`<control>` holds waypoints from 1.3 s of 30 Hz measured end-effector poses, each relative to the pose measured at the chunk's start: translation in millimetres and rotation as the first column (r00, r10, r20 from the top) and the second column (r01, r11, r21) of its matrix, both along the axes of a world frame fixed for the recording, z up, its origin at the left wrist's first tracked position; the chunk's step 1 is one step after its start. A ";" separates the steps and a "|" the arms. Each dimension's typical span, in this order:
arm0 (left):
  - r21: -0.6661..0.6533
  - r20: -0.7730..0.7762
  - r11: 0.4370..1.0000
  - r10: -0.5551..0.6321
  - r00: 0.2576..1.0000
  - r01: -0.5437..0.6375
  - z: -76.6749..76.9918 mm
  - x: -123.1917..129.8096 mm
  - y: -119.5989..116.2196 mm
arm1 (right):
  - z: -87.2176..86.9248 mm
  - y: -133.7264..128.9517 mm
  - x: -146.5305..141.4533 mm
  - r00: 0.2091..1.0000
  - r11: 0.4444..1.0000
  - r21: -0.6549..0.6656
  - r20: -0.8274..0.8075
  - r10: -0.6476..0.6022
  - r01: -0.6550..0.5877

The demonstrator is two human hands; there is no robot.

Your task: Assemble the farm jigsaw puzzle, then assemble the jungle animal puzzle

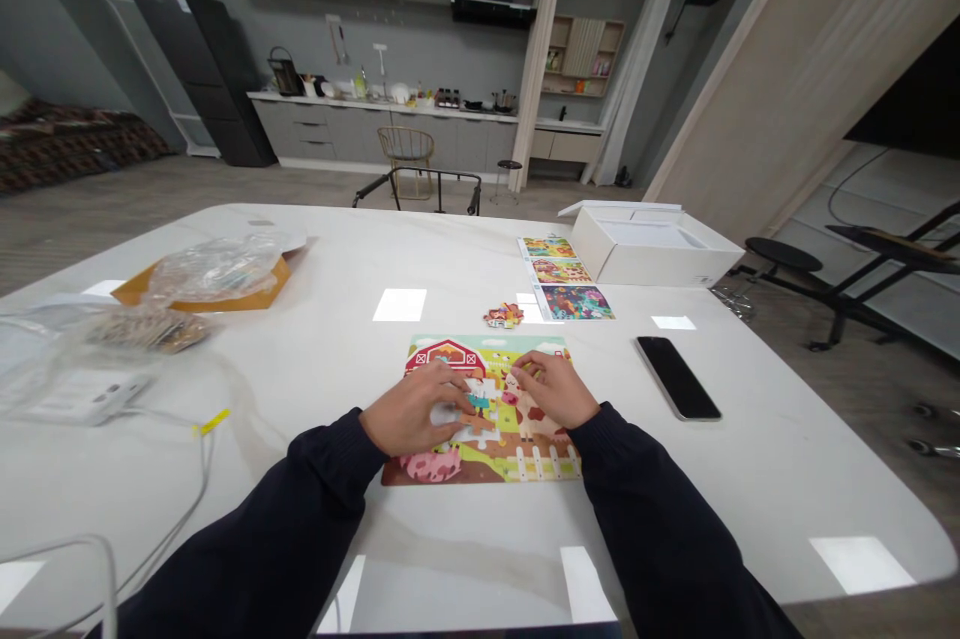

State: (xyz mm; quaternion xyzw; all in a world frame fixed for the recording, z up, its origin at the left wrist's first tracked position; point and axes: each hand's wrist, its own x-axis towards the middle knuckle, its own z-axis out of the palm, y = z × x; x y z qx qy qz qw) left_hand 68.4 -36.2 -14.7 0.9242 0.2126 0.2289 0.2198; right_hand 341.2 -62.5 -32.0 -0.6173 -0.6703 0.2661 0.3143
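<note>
A farm-scene jigsaw puzzle lies flat on the white table, showing a red barn, a pink pig, a spotted cow and a white fence. Near its middle there is a pale gap with piece-shaped edges. My left hand is over the left half, thumb and forefinger at a brown puzzle piece beside the gap. On the upper right part rests my right hand, bent fingers slightly apart near the cow's head, holding nothing I can see. Several loose puzzle pieces lie in a small heap just beyond the puzzle.
A sheet with three small pictures lies beside an open white box. The black phone is to the right. Clear plastic bags, a bag of pieces, a white power strip and cables occupy the left side.
</note>
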 end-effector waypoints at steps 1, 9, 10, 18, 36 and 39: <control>0.002 -0.003 1.000 -0.007 1.000 0.007 1.3 -0.5 -0.2 | 0.2 -0.1 -0.1 1.000 1.000 -0.001 -0.002 0.000 0.000; -0.024 -0.036 0.997 -0.081 0.996 0.080 2.6 -1.0 -1.1 | 4.8 -1.3 -2.9 1.000 1.000 -0.007 -0.001 -0.001 0.001; -0.019 -0.041 0.996 -0.083 0.996 0.082 2.9 -1.0 -1.3 | 4.7 -1.3 -2.9 1.000 1.000 -0.007 0.000 -0.002 0.002; 0.012 -0.066 0.995 -0.099 0.993 0.100 11.6 -0.9 -5.0 | 0.4 0.3 -0.9 1.000 1.000 0.007 -0.010 0.017 -0.017; -0.006 -0.111 0.999 -0.052 0.992 0.052 14.6 1.6 -13.1 | -0.5 0.9 -1.2 0.999 1.000 0.013 0.046 0.016 -0.017; 0.006 -0.092 1.000 0.010 0.996 -0.009 12.1 -1.0 -6.2 | 0.5 0.7 -1.4 0.999 1.000 -0.005 0.042 0.011 -0.011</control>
